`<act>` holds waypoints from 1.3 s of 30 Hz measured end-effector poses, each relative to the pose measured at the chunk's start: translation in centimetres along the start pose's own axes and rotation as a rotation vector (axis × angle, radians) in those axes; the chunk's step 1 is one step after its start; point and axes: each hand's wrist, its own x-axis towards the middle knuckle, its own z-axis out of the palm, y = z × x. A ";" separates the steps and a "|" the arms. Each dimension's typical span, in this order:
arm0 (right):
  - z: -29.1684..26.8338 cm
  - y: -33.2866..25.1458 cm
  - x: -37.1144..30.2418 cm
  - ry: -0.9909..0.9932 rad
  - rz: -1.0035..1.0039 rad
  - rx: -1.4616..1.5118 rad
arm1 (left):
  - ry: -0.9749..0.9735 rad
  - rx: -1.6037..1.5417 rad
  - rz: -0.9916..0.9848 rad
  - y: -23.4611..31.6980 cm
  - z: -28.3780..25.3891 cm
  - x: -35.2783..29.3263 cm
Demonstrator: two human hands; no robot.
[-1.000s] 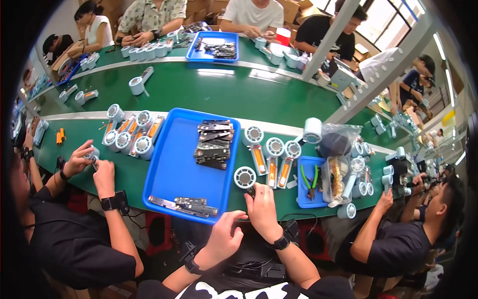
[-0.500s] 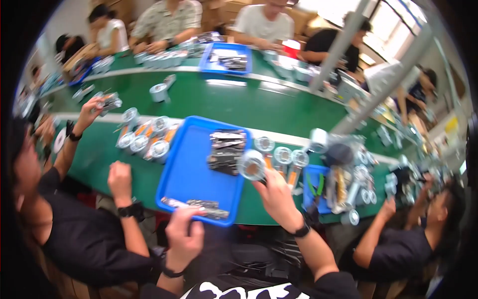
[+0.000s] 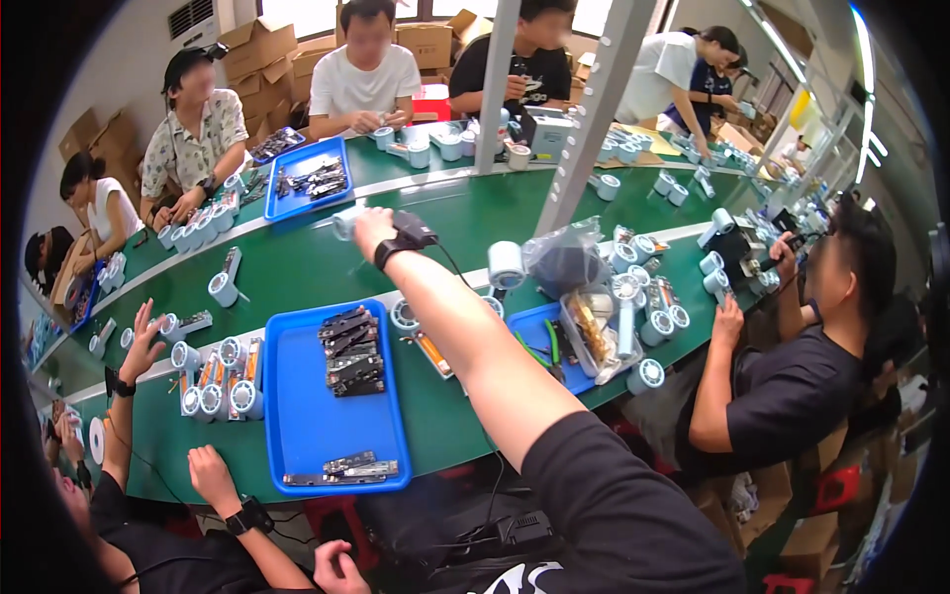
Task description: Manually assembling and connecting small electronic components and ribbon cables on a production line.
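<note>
Across the green belt, my right arm is stretched forward. My right hand (image 3: 374, 233) is closed round a light-blue handheld fan (image 3: 346, 222), whose handle is mostly hidden by my fingers. My left hand (image 3: 339, 569) is low at the bottom edge, partly cut off, its fingers loosely bent with nothing visible in them. Between my hands and the belt lies a blue tray (image 3: 297, 411). It bears a stack of dark circuit boards (image 3: 353, 351) and a smaller group of boards (image 3: 346, 468) at its near edge. Under my forearm lies an open fan with an orange part (image 3: 432, 354).
Several light-blue fans (image 3: 220, 381) stand left of the tray, beside a co-worker's hand (image 3: 213, 475). To my right are a small blue tray (image 3: 534, 322), green-handled pliers (image 3: 547, 346) and a clear box of parts (image 3: 594, 337). A grey post (image 3: 579, 129) rises beyond the belt.
My right hand has carried the fan from beside the tray forward over the belt. My left hand has drawn back from the boards to the bottom edge. The view has swung right.
</note>
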 end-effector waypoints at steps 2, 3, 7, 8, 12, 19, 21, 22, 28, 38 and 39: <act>1.9 3.1 1.6 -0.036 0.043 0.029 | 0.019 0.002 -0.062 -0.8 -0.7 -2.2; 2.6 2.5 2.0 -0.030 0.025 0.044 | 0.044 0.004 -0.140 -1.5 -1.1 -3.2; 3.7 4.4 1.9 -0.089 -0.025 0.016 | -0.164 -0.261 -0.027 -6.6 -2.2 6.0; 4.1 3.6 2.6 -0.053 0.001 0.076 | -0.246 -0.345 0.018 -7.9 -2.4 9.5; 5.9 4.6 3.3 -0.025 0.105 0.162 | -0.557 -0.653 0.176 -7.5 -3.4 21.6; 6.1 4.3 2.1 -0.018 0.232 0.320 | -0.798 -0.811 -0.543 -1.3 4.5 13.1; 5.3 4.7 1.4 -0.076 0.278 0.412 | -0.826 -0.350 -0.141 -2.1 5.5 13.9; 5.2 5.5 1.2 -0.072 0.288 0.407 | -0.806 0.110 0.267 -2.2 6.1 14.6; 3.3 6.1 0.1 -0.054 0.304 0.257 | -0.570 1.080 1.201 -1.3 5.6 17.5; -6.9 0.0 -1.0 0.261 0.163 0.660 | 0.215 1.408 0.618 -10.5 -4.2 18.7; -8.2 2.4 -1.7 0.270 0.160 0.783 | 0.196 1.360 0.649 -11.7 -2.0 18.6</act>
